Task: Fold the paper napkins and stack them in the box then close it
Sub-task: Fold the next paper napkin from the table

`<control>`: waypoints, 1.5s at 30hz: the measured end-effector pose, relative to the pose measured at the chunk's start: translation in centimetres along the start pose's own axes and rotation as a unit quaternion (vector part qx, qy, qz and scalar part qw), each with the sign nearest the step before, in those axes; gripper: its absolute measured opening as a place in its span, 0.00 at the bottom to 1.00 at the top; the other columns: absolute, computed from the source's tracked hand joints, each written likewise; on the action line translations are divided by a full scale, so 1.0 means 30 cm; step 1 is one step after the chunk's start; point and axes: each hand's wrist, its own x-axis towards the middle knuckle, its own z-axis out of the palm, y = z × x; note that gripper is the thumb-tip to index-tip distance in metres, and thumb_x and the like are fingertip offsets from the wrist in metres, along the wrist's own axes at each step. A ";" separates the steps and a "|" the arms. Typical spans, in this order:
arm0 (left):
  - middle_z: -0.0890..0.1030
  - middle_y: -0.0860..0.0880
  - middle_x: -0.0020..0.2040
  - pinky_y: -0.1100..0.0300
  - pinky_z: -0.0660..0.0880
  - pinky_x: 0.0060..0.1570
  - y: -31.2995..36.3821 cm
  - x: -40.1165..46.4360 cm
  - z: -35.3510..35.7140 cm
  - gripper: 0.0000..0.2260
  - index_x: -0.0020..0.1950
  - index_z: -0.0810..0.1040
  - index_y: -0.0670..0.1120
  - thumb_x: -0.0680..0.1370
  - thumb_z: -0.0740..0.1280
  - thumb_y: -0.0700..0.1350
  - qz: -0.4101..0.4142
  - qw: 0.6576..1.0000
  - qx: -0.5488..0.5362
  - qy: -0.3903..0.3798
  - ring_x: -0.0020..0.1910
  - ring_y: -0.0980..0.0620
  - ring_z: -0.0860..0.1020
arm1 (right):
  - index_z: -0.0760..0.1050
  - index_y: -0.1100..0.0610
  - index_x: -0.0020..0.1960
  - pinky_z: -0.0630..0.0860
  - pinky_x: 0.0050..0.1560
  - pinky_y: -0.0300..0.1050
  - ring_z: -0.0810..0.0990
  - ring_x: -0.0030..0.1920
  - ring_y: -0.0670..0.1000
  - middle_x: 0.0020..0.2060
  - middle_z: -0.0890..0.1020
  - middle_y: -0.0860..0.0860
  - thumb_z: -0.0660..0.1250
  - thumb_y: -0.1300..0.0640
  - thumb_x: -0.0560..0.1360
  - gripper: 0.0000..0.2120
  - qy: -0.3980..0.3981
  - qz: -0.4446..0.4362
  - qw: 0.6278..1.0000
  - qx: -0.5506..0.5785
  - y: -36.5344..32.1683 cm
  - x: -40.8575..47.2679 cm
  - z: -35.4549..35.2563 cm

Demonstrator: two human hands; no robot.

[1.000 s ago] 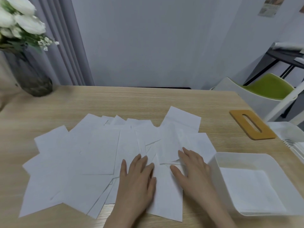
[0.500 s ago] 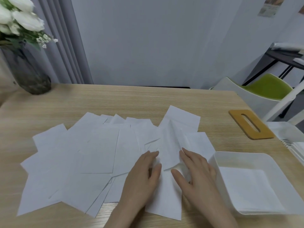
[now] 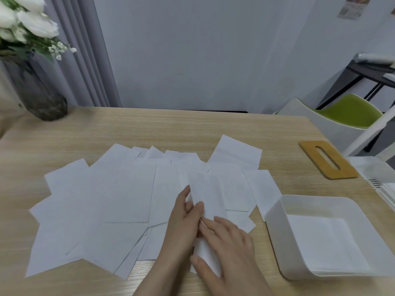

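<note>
Back half of the tabletop [image 3: 171,129] is wide open; vase [image 3: 40,97] hogs the back-left corner, box [image 3: 275,218] blocks the front-right.
</note>
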 end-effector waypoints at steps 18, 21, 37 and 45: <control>0.83 0.56 0.46 0.50 0.80 0.26 -0.020 -0.035 -0.153 0.18 0.52 0.77 0.59 0.80 0.57 0.35 -0.040 0.992 0.059 0.102 0.36 0.53 0.83 | 0.63 0.37 0.65 0.67 0.55 0.27 0.66 0.60 0.28 0.59 0.70 0.31 0.65 0.46 0.76 0.19 0.051 0.097 0.957 0.269 0.102 0.062 0.101; 0.83 0.60 0.38 0.53 0.80 0.26 -0.014 -0.049 -0.170 0.17 0.49 0.80 0.54 0.79 0.58 0.33 -0.044 0.993 0.045 0.098 0.34 0.58 0.82 | 0.63 0.39 0.67 0.72 0.51 0.31 0.73 0.54 0.31 0.58 0.73 0.36 0.67 0.49 0.75 0.23 0.044 0.133 0.935 0.325 0.088 0.079 0.106; 0.86 0.54 0.43 0.58 0.77 0.41 -0.038 -0.067 -0.209 0.12 0.54 0.79 0.51 0.78 0.64 0.36 -0.026 0.996 0.026 0.082 0.42 0.55 0.84 | 0.73 0.50 0.60 0.72 0.33 0.36 0.76 0.31 0.47 0.33 0.78 0.52 0.67 0.69 0.73 0.21 0.060 0.168 0.828 0.531 0.027 0.147 0.106; 0.86 0.56 0.45 0.60 0.77 0.43 -0.059 -0.022 -0.222 0.14 0.54 0.78 0.54 0.78 0.63 0.36 -0.010 0.992 0.028 0.124 0.43 0.59 0.83 | 0.69 0.42 0.67 0.53 0.67 0.43 0.55 0.71 0.43 0.69 0.65 0.40 0.60 0.45 0.78 0.18 0.122 0.106 0.986 0.043 0.086 0.153 0.136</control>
